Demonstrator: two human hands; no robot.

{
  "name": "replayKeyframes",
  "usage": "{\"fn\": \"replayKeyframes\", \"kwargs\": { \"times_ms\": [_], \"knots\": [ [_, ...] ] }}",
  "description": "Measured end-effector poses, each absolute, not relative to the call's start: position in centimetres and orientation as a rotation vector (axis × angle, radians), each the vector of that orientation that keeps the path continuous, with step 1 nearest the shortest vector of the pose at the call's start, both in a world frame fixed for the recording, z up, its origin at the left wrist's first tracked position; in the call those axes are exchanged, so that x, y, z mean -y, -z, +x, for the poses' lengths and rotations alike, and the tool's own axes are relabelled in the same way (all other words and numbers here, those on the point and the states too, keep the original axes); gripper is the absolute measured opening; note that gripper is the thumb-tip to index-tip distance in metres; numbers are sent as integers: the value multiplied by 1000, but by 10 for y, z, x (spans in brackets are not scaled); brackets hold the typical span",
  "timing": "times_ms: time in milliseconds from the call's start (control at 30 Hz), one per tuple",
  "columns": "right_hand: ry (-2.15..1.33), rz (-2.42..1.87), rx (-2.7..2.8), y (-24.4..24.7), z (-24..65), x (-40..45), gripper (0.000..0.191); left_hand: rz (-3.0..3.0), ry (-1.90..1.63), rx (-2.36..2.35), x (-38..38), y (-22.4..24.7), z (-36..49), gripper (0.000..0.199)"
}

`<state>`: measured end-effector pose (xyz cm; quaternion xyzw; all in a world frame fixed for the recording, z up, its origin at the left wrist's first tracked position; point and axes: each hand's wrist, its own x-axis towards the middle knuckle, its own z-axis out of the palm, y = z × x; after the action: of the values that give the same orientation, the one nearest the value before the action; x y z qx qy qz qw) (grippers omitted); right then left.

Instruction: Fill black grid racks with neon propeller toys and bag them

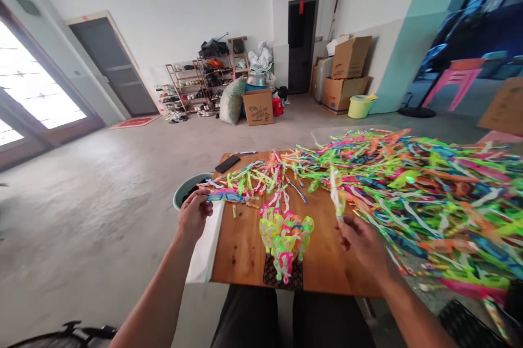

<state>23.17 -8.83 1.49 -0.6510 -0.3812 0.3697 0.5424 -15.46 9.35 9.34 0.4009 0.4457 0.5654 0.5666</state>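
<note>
My left hand (195, 212) is closed on one end of a blue and pink plastic toy piece (226, 195), held out level above the table's left side. In my right hand (359, 236), the fingers pinch the lower end of a yellow and white plastic toy piece (336, 193), which stands nearly upright. Between the hands, a bunch of yellow, pink, orange and green pieces (286, 233) stands on a dark patterned base (272, 274) near the table's front edge. Loose pieces (249, 176) lie behind it. What exact toy these are, I cannot tell.
A large heap of bright plastic pieces (429, 190) spreads over the right side. On the wooden table (241, 250) lies a dark phone-like slab (227, 163). A round tub (180, 195) stands at its left. Farther back are shoe racks (190, 84), cardboard boxes (258, 107) and a yellow bucket (359, 107).
</note>
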Motion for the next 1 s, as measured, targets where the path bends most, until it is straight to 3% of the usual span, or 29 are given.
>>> {"fn": "replayKeyframes", "kwargs": {
  "times_ms": [233,367,533,700,867,1000],
  "knots": [
    [-575,-1268,1368,-117,152,131,14,1008,-1471,-1027,14,-176,-204,13],
    [-693,-1098,1670,-128,85,142,12,1029,-1361,-1042,58,-183,-197,13],
    [-1002,-1008,1643,-89,44,158,14,907,-1306,-1017,82,-153,-185,17],
    [-1352,-979,1220,-60,23,172,7,783,-1395,-906,118,-99,-160,29],
    [-1508,-813,994,-53,10,179,12,823,-1023,-953,161,-34,-132,37],
    [-1505,-884,1003,-44,15,184,15,940,-935,-985,160,-9,-132,41]
  ]
}}
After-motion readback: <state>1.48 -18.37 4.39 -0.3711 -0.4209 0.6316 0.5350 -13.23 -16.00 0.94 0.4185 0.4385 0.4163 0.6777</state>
